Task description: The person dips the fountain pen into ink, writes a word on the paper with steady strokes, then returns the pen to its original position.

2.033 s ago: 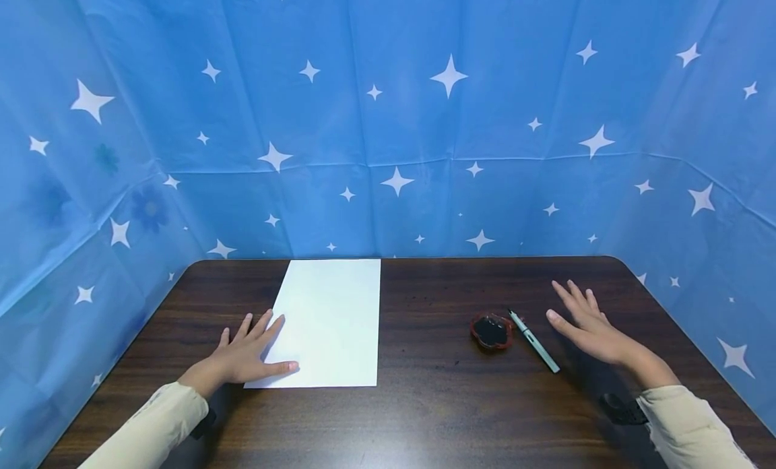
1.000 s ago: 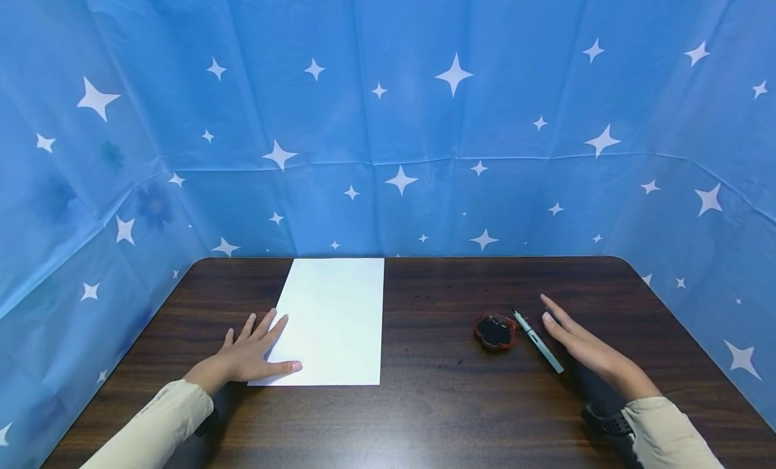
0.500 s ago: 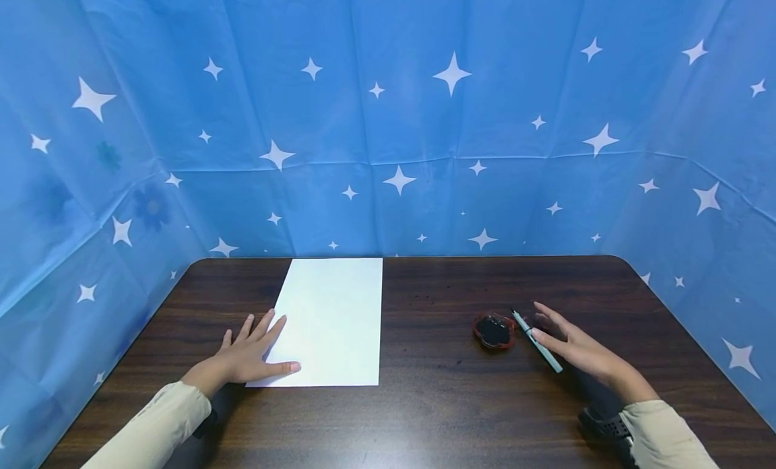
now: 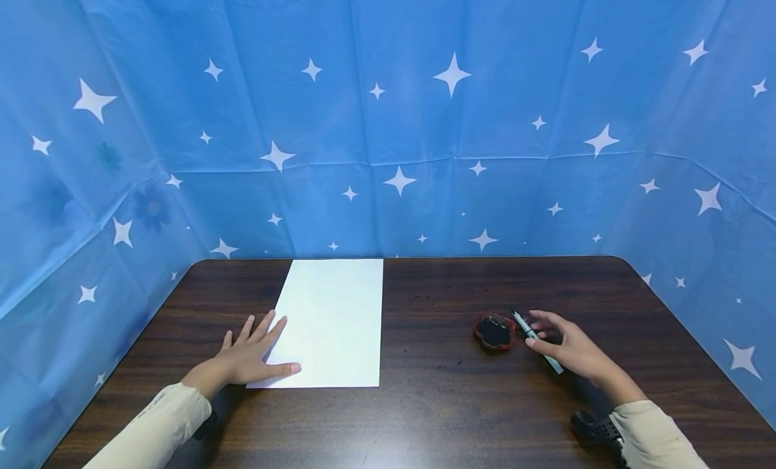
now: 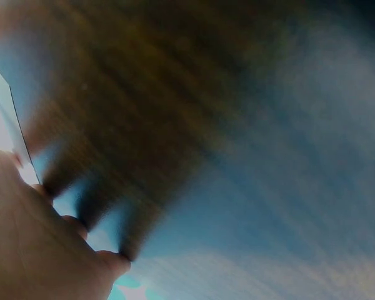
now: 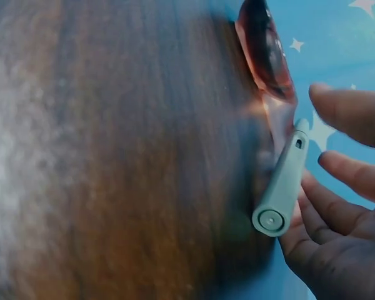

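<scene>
My left hand (image 4: 242,360) rests with spread fingers across the left edge of a white sheet of paper (image 4: 330,321). The left wrist view shows part of that hand (image 5: 44,244) and a bright corner of the sheet (image 5: 3,106). On the right, my right hand (image 4: 572,348) reaches over a pale green pen (image 4: 554,365) that lies slanted on the table, dark tip pointing away. In the right wrist view the thumb and fingers are bent around the pen (image 6: 284,178) with a gap between them. Left of the pen sits a small red-rimmed dish of black ink (image 4: 494,331).
The dark wooden table (image 4: 424,415) spreads under both hands, with a few small dark specks near the dish. A blue curtain with white stars (image 4: 418,125) hangs behind the table and along both sides.
My right hand has moved left and down to the pen, its fingers going from spread to bent. The left hand has stayed on the paper; pen and dish are unmoved.
</scene>
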`<state>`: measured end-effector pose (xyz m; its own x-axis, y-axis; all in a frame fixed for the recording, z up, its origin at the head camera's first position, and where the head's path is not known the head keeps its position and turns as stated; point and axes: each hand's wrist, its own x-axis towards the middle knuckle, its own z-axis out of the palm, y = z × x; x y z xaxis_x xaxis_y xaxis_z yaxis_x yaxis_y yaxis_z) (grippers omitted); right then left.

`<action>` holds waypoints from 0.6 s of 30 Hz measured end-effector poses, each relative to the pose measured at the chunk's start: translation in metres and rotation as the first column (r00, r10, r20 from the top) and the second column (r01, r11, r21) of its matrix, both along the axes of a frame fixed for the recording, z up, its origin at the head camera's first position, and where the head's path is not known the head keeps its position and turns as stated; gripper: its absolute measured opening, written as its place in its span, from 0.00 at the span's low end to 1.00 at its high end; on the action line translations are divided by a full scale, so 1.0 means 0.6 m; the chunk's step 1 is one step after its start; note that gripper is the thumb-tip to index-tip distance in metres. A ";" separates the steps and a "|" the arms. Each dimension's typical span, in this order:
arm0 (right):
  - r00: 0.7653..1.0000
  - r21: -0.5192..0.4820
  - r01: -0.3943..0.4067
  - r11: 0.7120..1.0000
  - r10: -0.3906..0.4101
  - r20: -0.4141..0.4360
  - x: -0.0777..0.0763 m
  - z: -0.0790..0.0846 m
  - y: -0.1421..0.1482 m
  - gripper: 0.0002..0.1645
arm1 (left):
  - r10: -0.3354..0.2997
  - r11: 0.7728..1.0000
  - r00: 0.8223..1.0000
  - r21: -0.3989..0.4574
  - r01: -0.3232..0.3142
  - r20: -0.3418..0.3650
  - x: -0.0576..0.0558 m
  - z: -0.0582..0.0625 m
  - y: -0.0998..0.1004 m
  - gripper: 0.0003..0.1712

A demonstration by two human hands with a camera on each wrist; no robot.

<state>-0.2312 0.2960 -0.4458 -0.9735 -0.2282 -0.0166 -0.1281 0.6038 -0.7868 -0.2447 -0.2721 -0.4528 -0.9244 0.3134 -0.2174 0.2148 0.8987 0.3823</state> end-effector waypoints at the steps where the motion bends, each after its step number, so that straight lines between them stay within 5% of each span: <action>1: 1.000 0.003 0.010 1.000 -0.010 -0.004 -0.001 -0.001 -0.001 0.38 | 0.000 1.000 1.000 0.000 0.000 0.001 0.000 0.002 0.000 0.62; 15: 0.988 0.074 0.143 0.987 -0.138 -0.069 -0.007 -0.009 -0.018 0.23 | 0.023 0.999 1.000 -0.039 -0.024 -0.022 -0.012 -0.022 -0.007 0.64; 18: 0.985 0.082 0.162 0.983 -0.156 -0.074 -0.008 -0.009 -0.021 0.20 | 0.017 0.999 1.000 -0.030 -0.018 -0.010 -0.007 -0.013 -0.003 0.63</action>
<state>-0.2362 0.2836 -0.4510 -0.9968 -0.0709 0.0369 -0.0756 0.6869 -0.7228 -0.2489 -0.2741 -0.4603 -0.9317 0.2905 -0.2179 0.2023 0.9136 0.3527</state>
